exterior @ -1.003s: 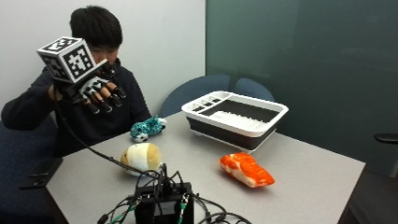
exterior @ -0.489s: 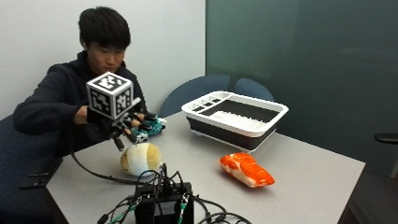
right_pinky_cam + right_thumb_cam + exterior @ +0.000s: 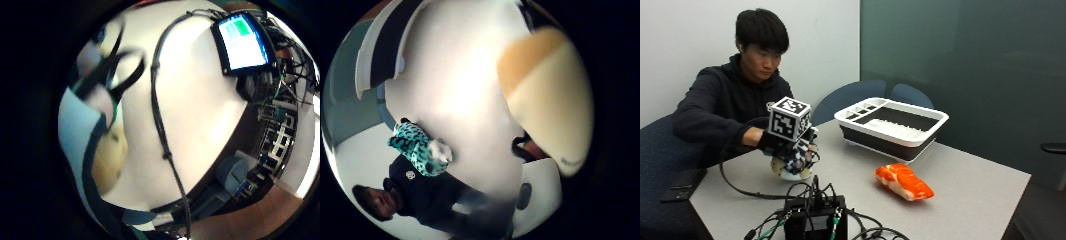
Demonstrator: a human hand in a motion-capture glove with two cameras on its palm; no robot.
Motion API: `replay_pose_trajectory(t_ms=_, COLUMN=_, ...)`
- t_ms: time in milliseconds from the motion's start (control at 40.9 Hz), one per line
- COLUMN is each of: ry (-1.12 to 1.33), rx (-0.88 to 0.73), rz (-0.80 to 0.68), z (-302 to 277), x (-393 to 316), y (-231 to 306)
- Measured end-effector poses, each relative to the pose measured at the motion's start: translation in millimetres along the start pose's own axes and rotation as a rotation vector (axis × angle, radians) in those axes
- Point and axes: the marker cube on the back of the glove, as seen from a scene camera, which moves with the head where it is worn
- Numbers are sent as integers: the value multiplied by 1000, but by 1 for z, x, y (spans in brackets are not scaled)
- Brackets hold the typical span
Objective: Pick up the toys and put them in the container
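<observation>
A round cream and yellow plush toy (image 3: 788, 171) sits on the white table near the person. My gloved right hand (image 3: 798, 149) has come down on top of it, fingers curled over its top and side. The toy fills one side of the thumb side palm view (image 3: 550, 105) and shows beside the palm in the other (image 3: 107, 160). A teal spotted plush toy (image 3: 417, 146) lies on the table just beyond, mostly hidden behind my hand in the outside view. An orange and white plush toy (image 3: 904, 181) lies mid-table. The white and black container (image 3: 873, 141) stands at the far side.
A black electronics box (image 3: 814, 220) with a tangle of cables sits at the table's near edge, and a cable runs from it to my hand. A small lit screen (image 3: 242, 42) is on that box. Blue chairs stand behind the table.
My hand has dropped from raised beside the person's head down onto the round cream toy. The toys and the container have stayed where they were.
</observation>
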Motion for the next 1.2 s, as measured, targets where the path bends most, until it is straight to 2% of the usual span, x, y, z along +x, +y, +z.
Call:
replay_pose_trajectory(t_ms=98, ry=-133, rx=89, rz=-125, z=-69, x=-15, y=-6)
replay_pose_trajectory(t_ms=196, ry=-213, rx=305, rz=-216, z=-147, x=-60, y=-8)
replay_pose_trajectory(t_ms=293, ry=-263, rx=497, rz=-251, z=-202, x=-112, y=-13)
replay_pose_trajectory(t_ms=440, ry=-434, rx=562, rz=-226, z=-257, x=-151, y=-72)
replay_pose_trajectory(t_ms=563, ry=-317, rx=557, rz=-222, z=-247, x=-217, y=-127)
replay_pose_trajectory(t_ms=660, ry=-112, rx=437, rz=-152, z=-228, x=-222, y=-164)
replay_pose_trajectory(t_ms=758, ry=-157, rx=359, rz=-177, z=-215, x=-233, y=-170)
replay_pose_trajectory(t_ms=856, ry=-224, rx=408, rz=-170, z=-222, x=-203, y=-159)
replay_pose_trajectory(t_ms=954, ry=-253, rx=385, rz=-85, z=-228, x=-153, y=-145)
replay_pose_trajectory(t_ms=1101, ry=-206, rx=237, rz=94, z=-212, x=-79, y=-138)
replay_pose_trajectory(t_ms=1198, ry=-185, rx=130, rz=167, z=-188, x=-49, y=-154)
